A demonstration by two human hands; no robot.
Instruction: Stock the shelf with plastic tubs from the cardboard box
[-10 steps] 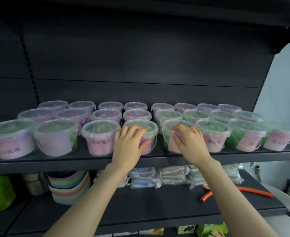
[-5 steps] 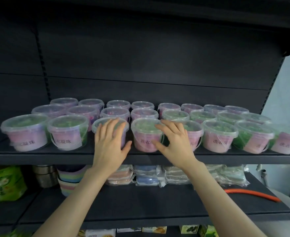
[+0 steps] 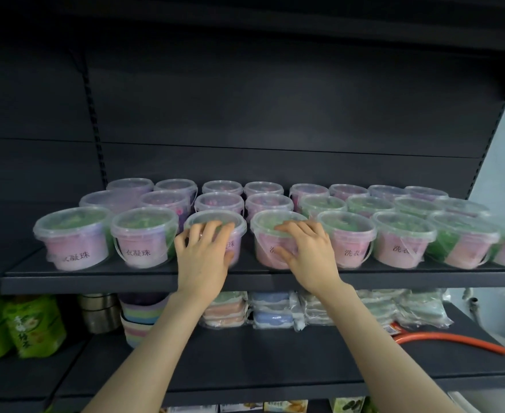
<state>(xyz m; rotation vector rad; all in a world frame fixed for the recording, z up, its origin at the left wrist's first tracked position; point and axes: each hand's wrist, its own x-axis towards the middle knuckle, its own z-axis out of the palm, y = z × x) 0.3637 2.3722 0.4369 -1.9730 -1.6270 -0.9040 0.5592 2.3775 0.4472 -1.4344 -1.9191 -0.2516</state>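
Note:
Clear plastic tubs with pink and green contents stand in three rows on the dark upper shelf [image 3: 96, 278]. My left hand [image 3: 205, 257] lies flat against the front of the third tub from the left [image 3: 215, 217] in the front row, fingertips on the lid's rim. On the tub to its right [image 3: 267, 223], my right hand [image 3: 305, 253] rests with fingers spread over the lid and thumb on the wall. Both tubs stand on the shelf near its front edge. The cardboard box is out of view.
The lower shelf [image 3: 275, 362] carries green pouches [image 3: 21, 326] at left, a metal pot [image 3: 99, 311], stacked pastel bowls [image 3: 139, 317], wrapped sponge packs [image 3: 275, 308] and an orange hose [image 3: 442, 341] at right. Above the tubs the shelf bay is open up to a dark overhang.
Both hands have slid left along the front row: the left from the fourth tub to the third, the right from the fifth to the fourth. The view has shifted left as well.

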